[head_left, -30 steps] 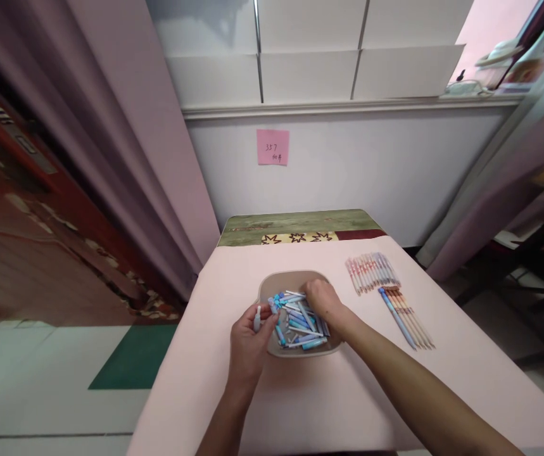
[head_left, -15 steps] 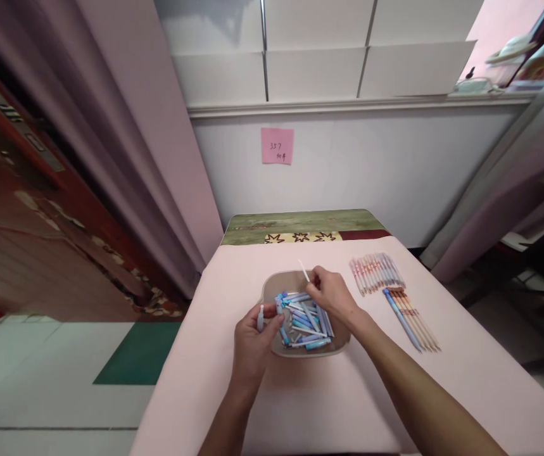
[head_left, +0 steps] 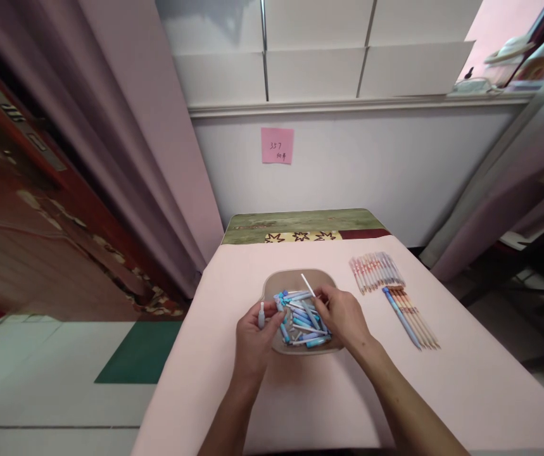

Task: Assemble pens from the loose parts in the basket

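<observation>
My left hand (head_left: 251, 339) is at the left rim of a beige plastic bin (head_left: 287, 278), closed on a small pale blue pen part (head_left: 261, 315) with a narrow white tip pointing up. Between my right hand's (head_left: 345, 316) thumb and fingers is a thin white pen refill (head_left: 307, 284), tilted up to the left over the bin. Inside the bin lies a jumble of blue pen parts (head_left: 318, 342), mixed with white sticks and small pieces. My right fingertips hover above these parts, near the bin's right side.
To the right on the pink-covered table (head_left: 196, 380) lies a row of pale printed pens (head_left: 376, 273). Nearer me are several orange-and-beige pens (head_left: 414, 316) with one blue pen (head_left: 402, 318) at their left. A pink note (head_left: 277, 145) is stuck on the wall behind.
My right hand has come down and slightly nearer to me with the white refill, lower over the bin. My left hand has barely shifted.
</observation>
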{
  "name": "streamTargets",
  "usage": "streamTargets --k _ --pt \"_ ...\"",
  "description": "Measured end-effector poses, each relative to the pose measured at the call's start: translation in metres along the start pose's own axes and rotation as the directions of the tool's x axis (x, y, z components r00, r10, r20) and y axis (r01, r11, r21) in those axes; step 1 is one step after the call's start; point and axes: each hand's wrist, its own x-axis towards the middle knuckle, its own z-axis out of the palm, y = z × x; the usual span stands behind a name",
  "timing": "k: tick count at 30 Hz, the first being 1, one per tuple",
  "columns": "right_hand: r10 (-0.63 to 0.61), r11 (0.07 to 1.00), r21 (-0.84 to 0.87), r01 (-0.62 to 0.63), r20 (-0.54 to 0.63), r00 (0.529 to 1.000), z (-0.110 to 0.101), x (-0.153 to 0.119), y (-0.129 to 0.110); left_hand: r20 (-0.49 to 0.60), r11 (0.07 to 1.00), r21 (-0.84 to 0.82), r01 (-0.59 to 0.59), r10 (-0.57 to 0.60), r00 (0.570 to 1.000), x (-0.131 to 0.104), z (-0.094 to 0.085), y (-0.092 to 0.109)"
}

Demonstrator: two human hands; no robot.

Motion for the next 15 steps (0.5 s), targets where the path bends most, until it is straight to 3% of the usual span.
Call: streamTargets --k 2,5,12,15 --pt "0.032 0.988 -0.153 -0.028 0.027 0.999 0.000 0.000 0.002 -0.005 1.000 0.011 -0.003 0.004 1.000 0.000 -0.002 0.000" --pt "0.056 0.970 -0.239 -0.043 0.046 0.997 0.000 0.000 0.004 0.002 1.000 0.011 -0.005 0.005 1.000 0.001 -0.004 -0.001" --pt "0.057 0.977 -0.206 -0.044 0.058 0.997 -0.002 0.003 0.011 -0.026 1.000 0.022 0.002 -0.002 1.000 0.005 -0.007 -0.002" --pt "0.051 0.980 -0.196 -0.048 0.010 0.999 -0.002 0.004 0.013 -0.043 0.999 0.032 0.012 -0.011 0.999 0.006 -0.009 -0.001"
